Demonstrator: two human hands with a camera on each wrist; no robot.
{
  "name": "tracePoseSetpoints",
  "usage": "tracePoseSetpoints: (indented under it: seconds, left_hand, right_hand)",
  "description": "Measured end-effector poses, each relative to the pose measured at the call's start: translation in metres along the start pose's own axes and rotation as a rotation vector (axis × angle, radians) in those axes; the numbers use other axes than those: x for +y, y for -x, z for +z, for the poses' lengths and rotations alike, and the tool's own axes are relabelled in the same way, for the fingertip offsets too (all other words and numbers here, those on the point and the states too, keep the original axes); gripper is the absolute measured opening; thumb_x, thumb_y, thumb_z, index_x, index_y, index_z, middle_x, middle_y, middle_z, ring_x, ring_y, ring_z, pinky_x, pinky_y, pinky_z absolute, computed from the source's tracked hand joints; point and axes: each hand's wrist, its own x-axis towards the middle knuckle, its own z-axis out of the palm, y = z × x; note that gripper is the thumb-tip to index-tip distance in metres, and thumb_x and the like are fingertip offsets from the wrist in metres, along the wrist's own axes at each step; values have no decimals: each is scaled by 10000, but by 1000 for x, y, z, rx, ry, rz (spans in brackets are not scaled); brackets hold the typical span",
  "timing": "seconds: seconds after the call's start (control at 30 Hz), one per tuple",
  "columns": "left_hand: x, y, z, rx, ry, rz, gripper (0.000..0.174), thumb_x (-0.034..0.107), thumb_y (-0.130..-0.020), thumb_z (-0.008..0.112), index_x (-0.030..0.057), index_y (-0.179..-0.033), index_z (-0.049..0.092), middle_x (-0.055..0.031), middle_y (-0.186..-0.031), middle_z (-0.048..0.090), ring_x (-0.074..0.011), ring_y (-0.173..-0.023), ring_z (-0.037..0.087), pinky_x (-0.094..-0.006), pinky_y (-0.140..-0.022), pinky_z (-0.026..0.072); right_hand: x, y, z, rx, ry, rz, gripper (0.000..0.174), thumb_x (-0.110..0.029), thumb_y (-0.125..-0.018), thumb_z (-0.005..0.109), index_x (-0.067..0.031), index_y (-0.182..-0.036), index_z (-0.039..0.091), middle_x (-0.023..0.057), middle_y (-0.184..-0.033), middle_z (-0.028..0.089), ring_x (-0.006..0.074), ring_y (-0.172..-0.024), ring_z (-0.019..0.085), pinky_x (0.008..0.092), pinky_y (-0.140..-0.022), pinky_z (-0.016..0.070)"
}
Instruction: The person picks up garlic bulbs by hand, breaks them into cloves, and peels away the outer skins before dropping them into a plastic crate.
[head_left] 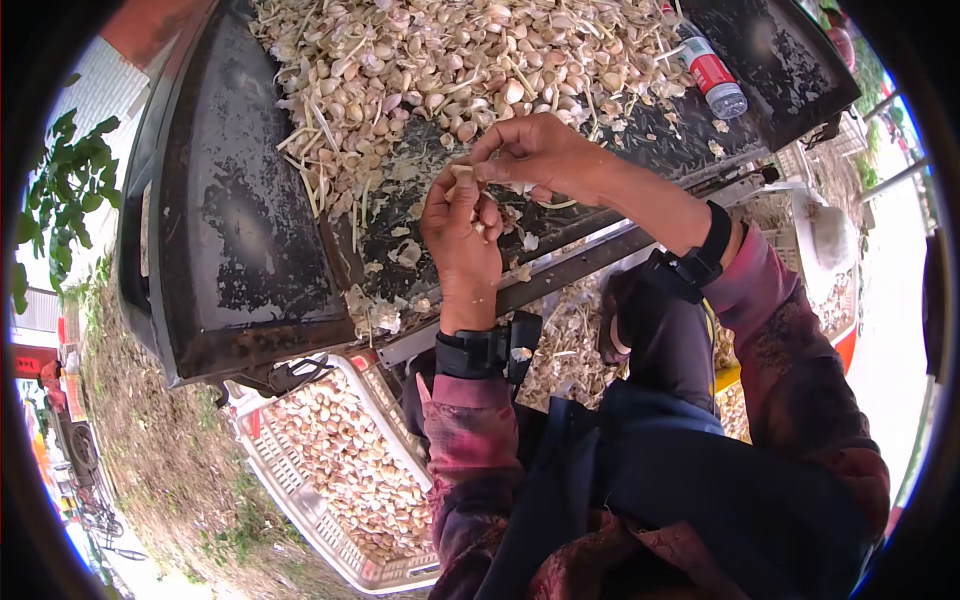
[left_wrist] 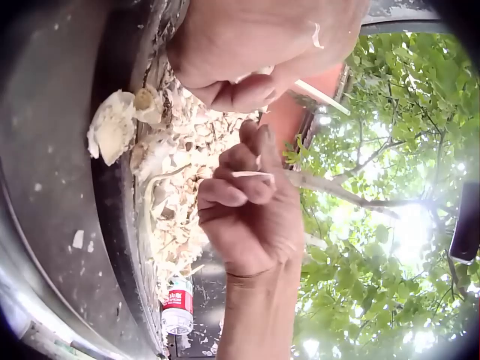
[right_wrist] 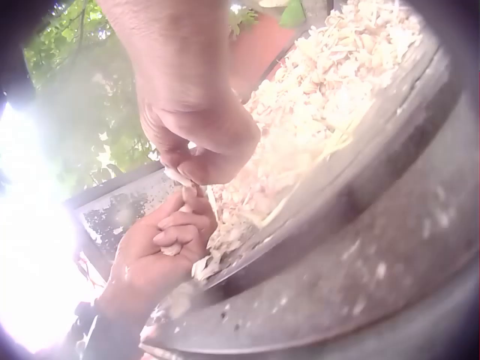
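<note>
Over the near edge of a dark metal tray, my left hand [head_left: 465,250] pinches a garlic clove [head_left: 463,172] upright between thumb and forefinger. Another pale clove [right_wrist: 172,249] is tucked under its curled fingers in the right wrist view. My right hand [head_left: 550,160] meets the left at the fingertips, its thumb and forefinger pinching at the same clove, which the fingers mostly cover. A thin strip of pale skin [left_wrist: 253,176] clings to the right fingers in the left wrist view. Beyond both hands spreads a heap of garlic cloves [head_left: 460,60] with dry stalks and papery skins.
A red-labelled plastic bottle [head_left: 712,75] lies at the right of the heap. Loose skins [head_left: 405,253] litter the metal tray [head_left: 250,220] near its edge. Below left stands a white plastic crate [head_left: 300,520] full of cloves. More skins [head_left: 570,345] cover the ground under the tray.
</note>
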Motion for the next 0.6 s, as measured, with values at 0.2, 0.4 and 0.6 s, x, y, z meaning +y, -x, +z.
tracePoseSetpoints:
  seconds: [0.2, 0.4, 0.6]
  left_hand:
    - [11, -4, -3, -42, 259, -38, 192, 237, -912, 461, 57, -951, 515, -37, -831, 523, -97, -614, 465, -188, -457, 388]
    - [16, -4, 1, 88, 365, -129, 174, 232, -898, 509, 62, -936, 511, -36, -809, 511, -90, -617, 468, -172, -468, 410]
    - [11, -11, -13, -7, 330, -111, 186, 202, -849, 594, 69, -964, 534, -32, -780, 537, -82, -564, 477, -179, -440, 377]
  right_hand:
    - [3, -34, -25, 132, 910, -295, 220, -189, -758, 630, -53, -931, 639, 89, -808, 628, 220, -746, 607, 343, -685, 468]
    - [15, -82, -5, 75, 1286, -321, 219, -142, -713, 629, -69, -918, 652, 94, -816, 618, 261, -851, 589, 374, -750, 468]
    - [21, -85, -9, 105, 1256, -329, 199, -111, -724, 641, -58, -915, 654, 111, -797, 633, 272, -744, 603, 378, -684, 481]
